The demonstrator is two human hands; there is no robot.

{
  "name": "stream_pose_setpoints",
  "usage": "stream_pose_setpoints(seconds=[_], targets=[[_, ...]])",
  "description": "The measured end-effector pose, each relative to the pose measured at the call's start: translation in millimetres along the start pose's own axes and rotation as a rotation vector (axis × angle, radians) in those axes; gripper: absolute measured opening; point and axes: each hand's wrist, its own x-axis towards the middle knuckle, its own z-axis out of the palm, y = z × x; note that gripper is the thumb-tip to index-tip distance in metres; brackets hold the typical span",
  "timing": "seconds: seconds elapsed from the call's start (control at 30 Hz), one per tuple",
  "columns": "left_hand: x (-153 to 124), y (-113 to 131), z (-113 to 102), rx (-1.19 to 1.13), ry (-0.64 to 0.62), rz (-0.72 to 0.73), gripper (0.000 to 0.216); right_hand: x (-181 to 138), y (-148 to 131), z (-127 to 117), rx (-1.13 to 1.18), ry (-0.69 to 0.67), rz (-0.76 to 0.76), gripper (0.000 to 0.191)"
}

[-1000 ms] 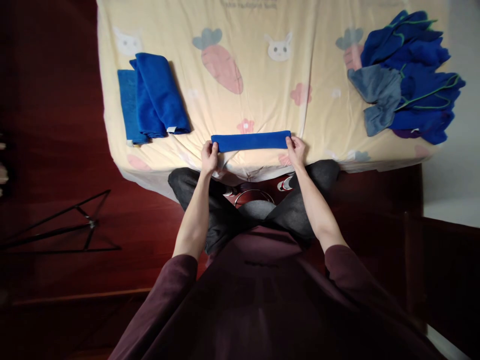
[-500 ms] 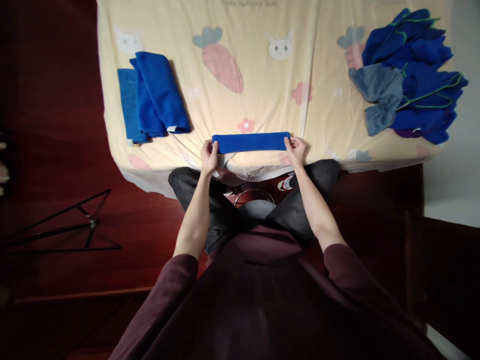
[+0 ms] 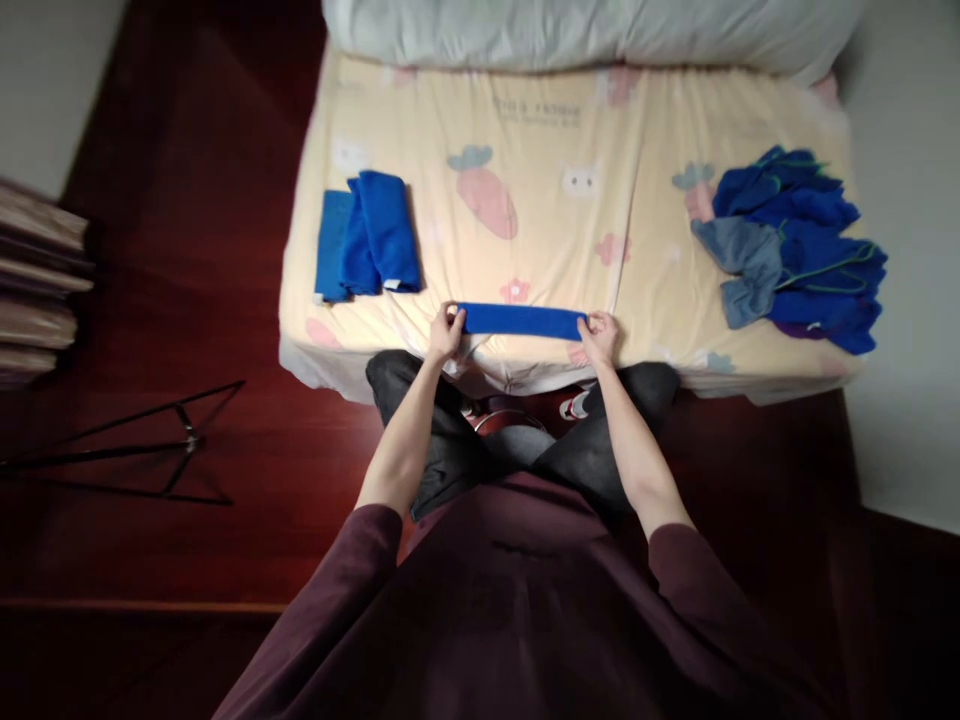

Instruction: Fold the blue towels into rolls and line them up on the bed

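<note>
A blue towel, folded into a long narrow strip, is stretched between my two hands at the near side of the bed. My left hand pinches its left end, thumb on top. At the other end my right hand grips it the same way. To the left lie folded blue towels, overlapping, with small white tags at their lower edges. On the right a loose heap of blue cloths has some green edging, and a grey-blue cloth rests on its left side.
The bed has a yellow sheet with carrots and rabbits. A pale bolster lies along its far edge. Black tripod legs stand on the dark red floor at left. A striped curtain hangs farther left.
The view has tilted up and widened, bringing the bolster and curtain into sight. Both hands still hold the towel strip, which now bends slightly and tilts down to the right.
</note>
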Motion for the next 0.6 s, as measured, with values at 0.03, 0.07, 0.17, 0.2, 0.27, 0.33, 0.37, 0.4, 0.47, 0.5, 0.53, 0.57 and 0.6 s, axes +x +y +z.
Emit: stream_pose_setpoints(seconds=[0.03, 0.07, 0.17, 0.2, 0.27, 0.33, 0.37, 0.4, 0.47, 0.5, 0.53, 0.57, 0.6], targets=[[-0.7, 3.4, -1.4, 0.039, -0.009, -0.007, 0.034, -1.9, -3.4, -5.8, -0.024, -0.020, -0.017, 0.024], [-1.2, 6.9, -2.5, 0.080, -0.017, -0.008, 0.033, -3.3, -6.9, -11.4, -0.055, -0.032, -0.036, 0.020], [-2.8, 18.9, -1.2, 0.181, 0.029, 0.068, 0.033, -5.8, -18.5, -21.8, -0.189, -0.042, -0.126, 0.019], [-3.9, 23.2, 1.2, 0.228, 0.063, 0.124, 0.034, -6.8, -23.1, -21.7, -0.241, -0.024, -0.162, 0.023], [-7.8, 31.8, 9.3, 0.351, 0.059, 0.252, 0.038, -10.6, -32.2, -15.2, -0.341, -0.001, -0.254, 0.037], [-13.0, 38.0, 20.5, 0.477, -0.071, 0.370, 0.043, -17.7, -38.8, -1.3, -0.435, -0.034, -0.387, 0.048], [-15.3, 39.4, 26.5, 0.522, -0.157, 0.412, 0.046, -22.0, -40.1, 7.3, -0.482, -0.073, -0.461, 0.052], [-17.0, 39.3, 32.3, 0.555, -0.231, 0.438, 0.049, -26.6, -39.8, 16.1, -0.523, -0.111, -0.525, 0.054], [-17.5, 35.3, 41.8, 0.596, -0.319, 0.437, 0.053, -34.2, -34.7, 31.7, -0.585, -0.162, -0.592, 0.057], [-16.3, 32.2, 45.0, 0.609, -0.335, 0.419, 0.054, -36.6, -30.8, 37.6, -0.611, -0.169, -0.597, 0.059], [-14.4, 29.1, 47.1, 0.620, -0.344, 0.397, 0.055, -37.9, -26.8, 41.9, -0.636, -0.174, -0.595, 0.060], [-12.4, 26.5, 48.4, 0.620, -0.342, 0.375, 0.054, -38.1, -23.1, 44.6, -0.660, -0.175, -0.586, 0.061], [-11.0, 24.8, 48.8, 0.607, -0.328, 0.358, 0.053, -37.6, -20.2, 46.2, -0.680, -0.178, -0.578, 0.062]])
